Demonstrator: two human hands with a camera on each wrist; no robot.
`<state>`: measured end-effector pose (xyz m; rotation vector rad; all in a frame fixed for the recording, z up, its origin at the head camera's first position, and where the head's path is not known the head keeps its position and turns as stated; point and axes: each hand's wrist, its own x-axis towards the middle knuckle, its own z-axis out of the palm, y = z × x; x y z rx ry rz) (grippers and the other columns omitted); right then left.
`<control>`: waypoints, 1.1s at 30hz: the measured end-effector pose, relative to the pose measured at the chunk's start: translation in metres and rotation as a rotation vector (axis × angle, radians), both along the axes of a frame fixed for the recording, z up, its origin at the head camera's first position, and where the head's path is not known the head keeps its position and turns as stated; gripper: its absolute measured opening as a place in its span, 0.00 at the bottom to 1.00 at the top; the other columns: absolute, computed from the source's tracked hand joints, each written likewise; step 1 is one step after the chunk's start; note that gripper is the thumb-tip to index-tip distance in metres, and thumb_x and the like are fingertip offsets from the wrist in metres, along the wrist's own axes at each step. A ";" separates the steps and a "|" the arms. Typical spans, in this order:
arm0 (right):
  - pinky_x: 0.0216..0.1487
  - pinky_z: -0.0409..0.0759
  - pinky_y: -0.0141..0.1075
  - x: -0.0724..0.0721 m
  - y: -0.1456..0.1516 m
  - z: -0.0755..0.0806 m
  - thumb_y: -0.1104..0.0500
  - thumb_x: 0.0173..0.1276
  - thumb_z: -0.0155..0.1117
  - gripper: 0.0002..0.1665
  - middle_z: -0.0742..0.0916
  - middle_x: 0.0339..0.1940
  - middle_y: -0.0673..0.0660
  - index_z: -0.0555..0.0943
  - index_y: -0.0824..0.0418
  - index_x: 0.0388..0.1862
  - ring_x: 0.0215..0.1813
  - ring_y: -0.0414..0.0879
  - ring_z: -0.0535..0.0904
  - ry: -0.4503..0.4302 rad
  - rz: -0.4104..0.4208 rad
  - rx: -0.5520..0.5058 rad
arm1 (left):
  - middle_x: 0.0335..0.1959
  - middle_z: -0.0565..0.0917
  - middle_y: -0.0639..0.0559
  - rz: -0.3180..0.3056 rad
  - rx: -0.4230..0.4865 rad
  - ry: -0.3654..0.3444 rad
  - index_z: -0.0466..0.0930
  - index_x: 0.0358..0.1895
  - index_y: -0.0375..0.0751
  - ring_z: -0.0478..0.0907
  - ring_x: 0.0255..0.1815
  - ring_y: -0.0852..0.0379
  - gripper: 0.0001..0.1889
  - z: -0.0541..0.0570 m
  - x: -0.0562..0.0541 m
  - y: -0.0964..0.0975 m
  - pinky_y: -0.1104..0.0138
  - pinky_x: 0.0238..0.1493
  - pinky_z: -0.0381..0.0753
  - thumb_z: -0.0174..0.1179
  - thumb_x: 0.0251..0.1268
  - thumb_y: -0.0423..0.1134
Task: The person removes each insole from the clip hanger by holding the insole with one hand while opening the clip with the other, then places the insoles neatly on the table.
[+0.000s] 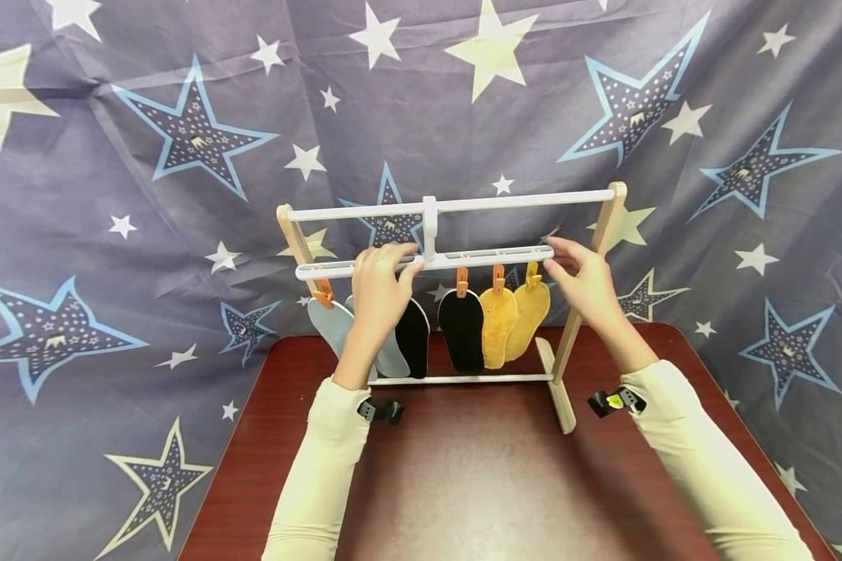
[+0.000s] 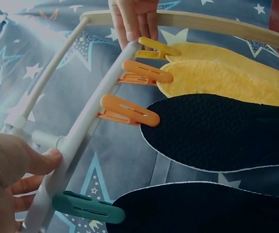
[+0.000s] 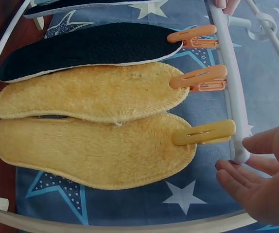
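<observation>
A white clip hanger hangs by its hook from the top rail of a wooden-ended rack. My left hand grips its bar left of the hook, thumb in front and fingers behind in the left wrist view. At the bar's right end, my right hand holds the tip between thumb and fingers. Right of the hook, clips carry a black insole and two fuzzy yellow insoles. On the left hang another black insole and light blue insoles, partly hidden by my left hand and forearm.
The rack stands at the back of a dark red table, with a lower white rail behind the insoles. A star-patterned cloth hangs behind and beside it. A teal clip holds the left black insole.
</observation>
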<state>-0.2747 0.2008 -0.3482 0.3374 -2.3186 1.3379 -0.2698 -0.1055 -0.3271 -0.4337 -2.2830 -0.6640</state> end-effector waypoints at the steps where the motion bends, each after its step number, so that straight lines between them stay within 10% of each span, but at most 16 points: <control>1: 0.44 0.73 0.11 0.000 0.000 0.001 0.65 0.75 0.61 0.22 0.87 0.55 0.71 0.79 0.68 0.66 0.54 0.60 0.84 0.005 -0.003 0.002 | 0.47 0.90 0.44 -0.004 0.005 0.003 0.88 0.52 0.41 0.85 0.52 0.45 0.13 0.000 0.000 0.000 0.49 0.70 0.73 0.68 0.65 0.38; 20: 0.43 0.67 0.07 0.007 0.002 0.004 0.72 0.70 0.62 0.18 0.87 0.45 0.70 0.83 0.70 0.58 0.45 0.61 0.86 0.292 -0.204 0.073 | 0.43 0.90 0.47 -0.041 0.096 0.011 0.91 0.43 0.42 0.84 0.46 0.43 0.08 -0.010 -0.006 0.016 0.51 0.54 0.81 0.70 0.61 0.37; 33: 0.45 0.65 0.08 0.010 0.002 -0.003 0.72 0.69 0.63 0.17 0.87 0.46 0.70 0.83 0.72 0.57 0.46 0.61 0.85 0.327 -0.228 0.096 | 0.43 0.90 0.47 -0.058 0.090 0.030 0.90 0.44 0.42 0.84 0.45 0.43 0.09 -0.011 -0.009 0.018 0.50 0.57 0.79 0.69 0.62 0.38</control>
